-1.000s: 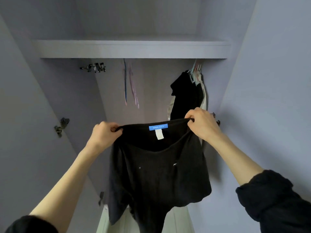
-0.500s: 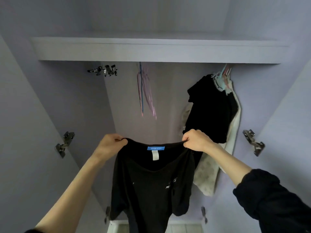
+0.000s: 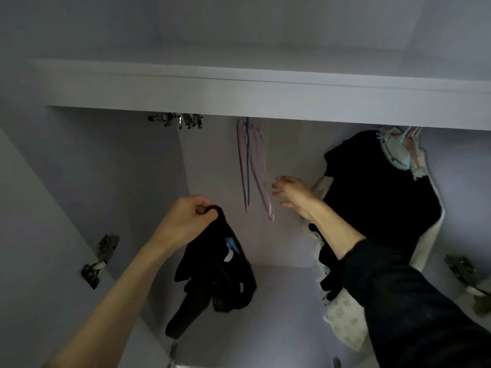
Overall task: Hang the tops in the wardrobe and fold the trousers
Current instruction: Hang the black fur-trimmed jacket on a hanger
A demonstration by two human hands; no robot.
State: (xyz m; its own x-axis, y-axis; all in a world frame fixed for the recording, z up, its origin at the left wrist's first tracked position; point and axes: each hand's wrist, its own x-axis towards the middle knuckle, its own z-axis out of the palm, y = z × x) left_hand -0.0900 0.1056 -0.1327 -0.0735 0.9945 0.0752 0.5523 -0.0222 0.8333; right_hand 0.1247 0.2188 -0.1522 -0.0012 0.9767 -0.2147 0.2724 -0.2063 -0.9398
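Head camera looks up into an open wardrobe (image 3: 111, 168) with pale lilac walls, under a thick shelf (image 3: 265, 94) that runs across the top of the hanging space. The left hand (image 3: 186, 221) is clenched round a black top (image 3: 215, 272), fingers curled over a bunched edge of the fabric near the neckline. The top hangs from that one hand in a loose, crumpled bundle inside the wardrobe opening, with a blue label and a white tag showing among the folds; its lower end trails down and to the left.

The right hand (image 3: 292, 195) holds nothing. Its fingers are spread and fairly straight, and it sits just beside the empty hangers (image 3: 252, 166), a thin pink one and a blue one, which hang side by side from under the shelf near the middle. Whether a fingertip touches the pink hanger cannot be told, as the hand is blurred. A dark sleeve covers the right forearm up to near the wrist.

To the right, hung clothes (image 3: 372, 192) fill the corner: a black garment in front and pale patterned ones behind it and below, on light-coloured hangers. The right forearm crosses in front of their lower part.

Metal hinges (image 3: 99, 257) sit on the left side panel, more metal fittings show under the shelf at upper left, and another hinge shows at far right.
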